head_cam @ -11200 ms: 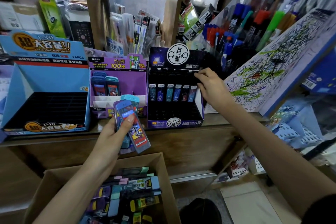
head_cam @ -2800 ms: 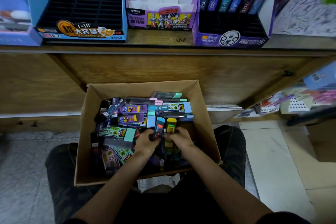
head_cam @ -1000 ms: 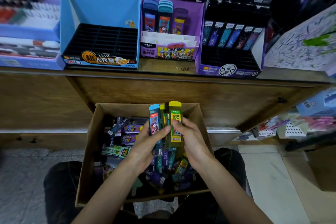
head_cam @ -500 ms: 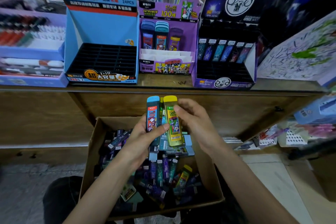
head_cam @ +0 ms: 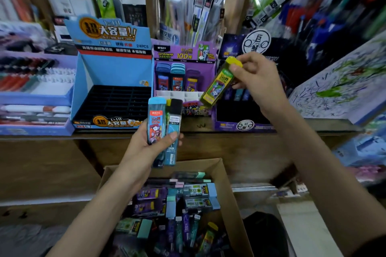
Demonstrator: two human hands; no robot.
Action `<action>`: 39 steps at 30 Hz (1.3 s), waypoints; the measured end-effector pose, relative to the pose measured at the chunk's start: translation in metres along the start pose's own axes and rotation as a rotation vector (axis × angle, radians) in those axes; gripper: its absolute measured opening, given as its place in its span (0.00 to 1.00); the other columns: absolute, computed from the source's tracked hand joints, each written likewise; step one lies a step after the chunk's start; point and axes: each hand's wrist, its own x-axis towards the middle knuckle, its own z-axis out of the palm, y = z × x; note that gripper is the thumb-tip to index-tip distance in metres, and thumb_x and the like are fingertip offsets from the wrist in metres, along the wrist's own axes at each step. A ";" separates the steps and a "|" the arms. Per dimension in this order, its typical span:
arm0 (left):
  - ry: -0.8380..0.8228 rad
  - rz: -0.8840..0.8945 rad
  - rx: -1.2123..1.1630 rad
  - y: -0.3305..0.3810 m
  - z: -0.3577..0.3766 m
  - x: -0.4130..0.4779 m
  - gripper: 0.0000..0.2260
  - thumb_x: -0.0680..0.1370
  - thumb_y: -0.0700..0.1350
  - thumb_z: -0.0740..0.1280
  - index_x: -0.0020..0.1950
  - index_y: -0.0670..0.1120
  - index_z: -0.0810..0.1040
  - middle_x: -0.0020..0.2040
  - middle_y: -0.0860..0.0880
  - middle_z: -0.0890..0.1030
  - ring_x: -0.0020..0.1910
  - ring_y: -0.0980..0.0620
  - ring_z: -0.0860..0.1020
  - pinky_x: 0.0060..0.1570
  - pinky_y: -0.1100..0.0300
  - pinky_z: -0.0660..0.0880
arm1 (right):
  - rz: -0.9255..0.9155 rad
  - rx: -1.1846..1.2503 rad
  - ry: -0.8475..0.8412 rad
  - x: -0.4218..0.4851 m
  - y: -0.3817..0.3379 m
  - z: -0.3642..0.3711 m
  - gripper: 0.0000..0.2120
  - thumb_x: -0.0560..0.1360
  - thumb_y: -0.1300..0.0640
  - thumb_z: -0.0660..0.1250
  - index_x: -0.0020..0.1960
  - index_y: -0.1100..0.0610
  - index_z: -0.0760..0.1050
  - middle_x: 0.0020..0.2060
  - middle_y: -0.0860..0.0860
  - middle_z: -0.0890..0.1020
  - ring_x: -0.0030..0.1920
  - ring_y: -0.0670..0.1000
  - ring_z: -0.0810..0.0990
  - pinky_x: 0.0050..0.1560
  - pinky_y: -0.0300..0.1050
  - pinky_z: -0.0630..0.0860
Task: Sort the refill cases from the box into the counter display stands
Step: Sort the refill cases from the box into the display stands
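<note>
My left hand (head_cam: 146, 148) grips a small bunch of refill cases (head_cam: 164, 123) upright in front of the counter edge, a blue-capped one and a slim black-capped teal one among them. My right hand (head_cam: 258, 81) pinches a yellow-capped refill case (head_cam: 218, 83) by its top, tilted, over the gap between the purple display stand (head_cam: 183, 54) and the dark purple stand (head_cam: 244, 125). The purple stand holds three cases in its back row. The cardboard box (head_cam: 224, 179) below holds several loose cases.
A blue display stand (head_cam: 112, 67) with an empty black grid sits left on the wooden counter (head_cam: 41, 137). A tray of markers (head_cam: 35, 94) lies further left. A scribbled test pad (head_cam: 342, 81) leans at the right. Shelves of stationery rise behind.
Both hands have risen from the box to counter height. My right hand has pulled the yellow-capped case out of the bunch and carried it up and right toward the stands.
</note>
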 end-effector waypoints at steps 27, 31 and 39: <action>0.017 0.048 0.017 0.008 -0.001 -0.006 0.17 0.68 0.42 0.70 0.56 0.48 0.75 0.45 0.45 0.85 0.42 0.51 0.83 0.40 0.65 0.77 | -0.448 -1.190 -0.175 0.055 0.028 0.034 0.15 0.77 0.51 0.64 0.60 0.57 0.77 0.52 0.54 0.78 0.56 0.57 0.69 0.52 0.48 0.65; 0.017 0.051 0.006 0.008 0.000 -0.007 0.16 0.68 0.42 0.70 0.55 0.49 0.75 0.44 0.45 0.85 0.42 0.51 0.83 0.40 0.65 0.77 | -0.476 -1.116 -0.121 0.040 0.016 0.031 0.15 0.78 0.53 0.63 0.62 0.57 0.76 0.53 0.53 0.75 0.58 0.54 0.68 0.56 0.46 0.64; -0.037 0.036 0.021 0.004 0.016 -0.003 0.19 0.68 0.42 0.71 0.58 0.47 0.75 0.46 0.48 0.84 0.42 0.51 0.83 0.40 0.65 0.77 | 0.181 -0.043 -0.445 -0.048 -0.002 0.057 0.03 0.76 0.53 0.67 0.46 0.53 0.76 0.37 0.47 0.81 0.32 0.36 0.77 0.30 0.30 0.71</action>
